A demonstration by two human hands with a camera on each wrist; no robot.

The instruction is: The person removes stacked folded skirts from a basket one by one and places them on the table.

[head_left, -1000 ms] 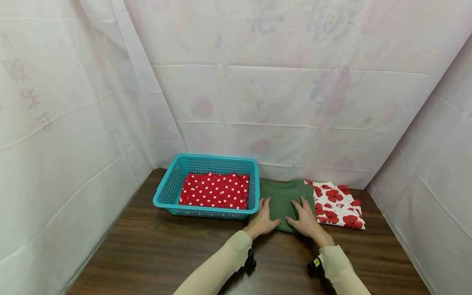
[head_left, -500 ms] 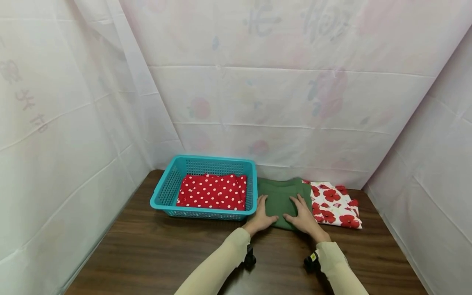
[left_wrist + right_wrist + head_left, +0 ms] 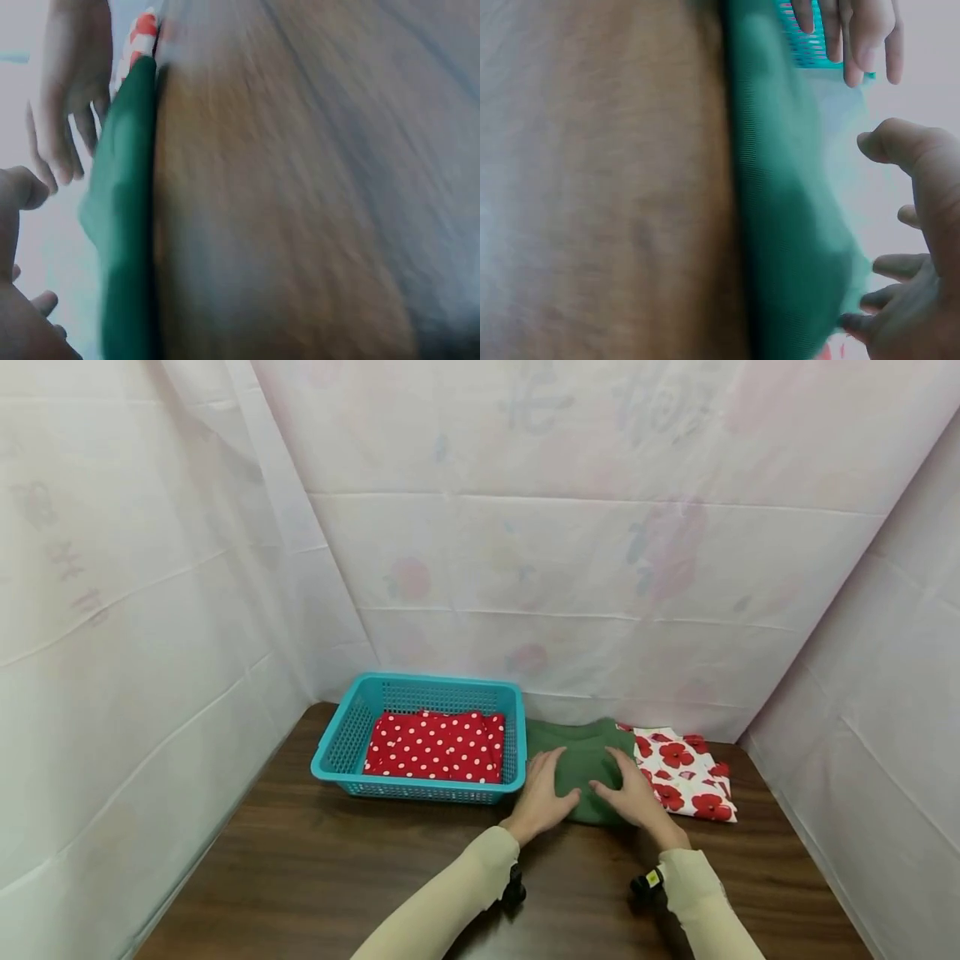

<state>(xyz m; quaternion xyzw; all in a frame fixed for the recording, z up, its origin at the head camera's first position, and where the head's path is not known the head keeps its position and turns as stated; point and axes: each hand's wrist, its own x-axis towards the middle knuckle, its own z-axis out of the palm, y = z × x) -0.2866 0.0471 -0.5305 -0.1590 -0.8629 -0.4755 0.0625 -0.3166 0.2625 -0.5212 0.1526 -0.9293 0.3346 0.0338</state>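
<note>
A folded green cloth [image 3: 588, 764] lies on the wooden table, in the middle of the head view's right half. My left hand [image 3: 542, 797] hovers over its left side, fingers spread and thumb pointing inward. Over the right side is my right hand [image 3: 633, 793], also spread, its thumb facing the left one. Both wrist views show the hands just above the cloth, holding nothing; in the right wrist view the fingertips [image 3: 855, 324] come close to its top. A folded white cloth with red flowers [image 3: 690, 777] sits right beside the green one, overlapped by it at the edge.
A turquoise plastic basket [image 3: 420, 783] stands left of the green cloth, close against it. Inside lies a folded red cloth with white dots [image 3: 435, 747]. White printed sheets [image 3: 480, 552] hang behind and on both sides of the wooden table [image 3: 360, 877].
Both hands have risen off the green cloth, where they were resting, and shifted a little farther forward over it. The cloths and basket stay in place.
</note>
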